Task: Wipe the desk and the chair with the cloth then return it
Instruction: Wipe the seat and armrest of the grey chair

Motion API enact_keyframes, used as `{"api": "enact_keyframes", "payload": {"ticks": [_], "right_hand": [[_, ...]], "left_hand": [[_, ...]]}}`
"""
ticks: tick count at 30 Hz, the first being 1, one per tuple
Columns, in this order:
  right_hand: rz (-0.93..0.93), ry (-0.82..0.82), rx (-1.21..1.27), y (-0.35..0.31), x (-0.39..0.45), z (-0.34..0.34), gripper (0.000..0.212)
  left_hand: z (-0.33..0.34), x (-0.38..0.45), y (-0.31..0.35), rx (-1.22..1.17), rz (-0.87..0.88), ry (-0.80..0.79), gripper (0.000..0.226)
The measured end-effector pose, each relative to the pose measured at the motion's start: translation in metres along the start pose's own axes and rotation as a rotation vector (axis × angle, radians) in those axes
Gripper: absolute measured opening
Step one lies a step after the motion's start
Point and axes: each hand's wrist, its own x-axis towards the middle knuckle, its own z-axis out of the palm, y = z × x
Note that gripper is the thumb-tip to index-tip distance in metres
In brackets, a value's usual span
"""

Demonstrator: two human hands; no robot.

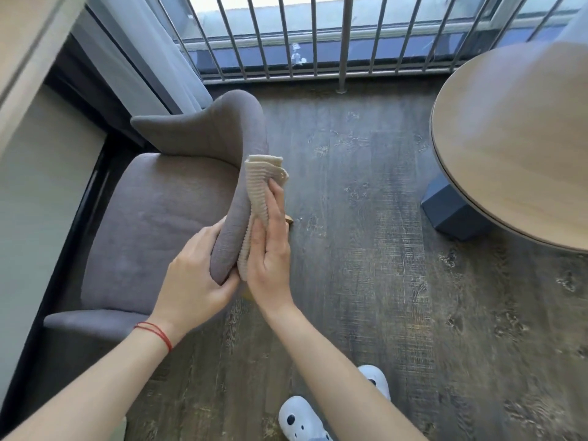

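Note:
A grey upholstered chair [152, 218] stands at the left, its curved armrest rising toward the window. A beige ribbed cloth [259, 183] lies flat against the outer side of that armrest. My right hand [270, 249] presses the cloth onto the armrest with fingers stretched out. My left hand [194, 281] grips the near end of the armrest from the inner side, thumb wrapped under it. The round wooden desk [515, 138] is at the right, apart from both hands.
A metal window railing [318, 43] runs along the back, with a white curtain [143, 49] behind the chair. The desk's blue base [451, 211] stands on the dark wood floor [366, 281]. My white slippers [302, 418] are at the bottom. A wall panel flanks the chair's left.

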Motion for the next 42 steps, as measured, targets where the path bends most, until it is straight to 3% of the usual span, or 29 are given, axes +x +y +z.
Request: {"api": "enact_keyframes", "payload": {"ticks": [3,4,6,8,10,13,14,17,18,22,25,27,30,31,35,36,39,42], "right_hand": [[0.412,0.002,0.129,0.020,-0.001,-0.016,0.039],[0.456,0.040,0.149,0.020,-0.005,-0.021,0.038],[0.296,0.108,0.107,0.011,-0.016,-0.023,0.038],[0.091,0.064,0.075,-0.002,-0.023,-0.011,0.042],[0.097,0.024,0.037,-0.001,-0.020,0.000,0.046],[0.318,0.054,0.110,0.010,-0.003,-0.007,0.042],[0.283,0.081,0.085,0.010,-0.001,-0.011,0.041],[-0.052,0.068,0.002,-0.002,0.001,-0.007,0.041],[-0.063,0.036,-0.012,-0.003,0.008,-0.002,0.042],[0.319,0.046,0.060,0.014,0.047,-0.011,0.040],[0.048,0.065,0.000,0.007,0.050,-0.014,0.040],[0.028,-0.009,0.020,0.007,0.056,0.000,0.041],[0.490,-0.034,0.159,0.021,0.079,-0.007,0.037],[0.502,-0.014,0.178,0.023,0.083,-0.015,0.036],[0.136,-0.084,0.178,0.009,0.072,-0.018,0.037],[0.153,-0.119,0.154,0.009,0.075,-0.013,0.038],[0.444,-0.093,0.123,0.020,0.088,-0.013,0.036],[0.213,-0.057,0.085,0.016,0.064,-0.025,0.037]], "left_hand": [[0.001,-0.001,0.002,0.010,0.001,0.015,0.060],[0.001,-0.001,0.002,0.005,-0.001,0.013,0.059],[0.001,-0.001,0.002,-0.003,0.004,0.004,0.059],[0.000,0.001,0.001,-0.007,0.005,-0.004,0.060],[0.000,0.002,0.001,-0.012,0.006,-0.015,0.060],[0.000,0.001,0.002,-0.003,0.007,-0.002,0.059],[0.000,0.001,0.002,-0.002,0.005,-0.003,0.059],[0.000,0.001,0.000,-0.006,0.013,-0.011,0.061],[0.000,0.002,-0.001,-0.008,0.014,-0.010,0.061],[0.001,0.001,0.000,0.007,0.022,0.006,0.059],[0.001,0.001,-0.001,0.014,0.030,0.003,0.059],[0.000,0.003,-0.001,0.018,0.032,0.002,0.059],[0.001,0.001,0.000,0.023,0.031,0.006,0.058],[0.001,0.000,0.000,0.022,0.029,0.010,0.058],[0.001,0.002,-0.002,0.019,0.040,0.022,0.058],[0.001,0.002,-0.003,0.019,0.042,0.019,0.058],[0.002,0.001,-0.002,0.019,0.037,0.018,0.057],[0.003,0.001,-0.004,0.026,0.038,0.023,0.058]]}}
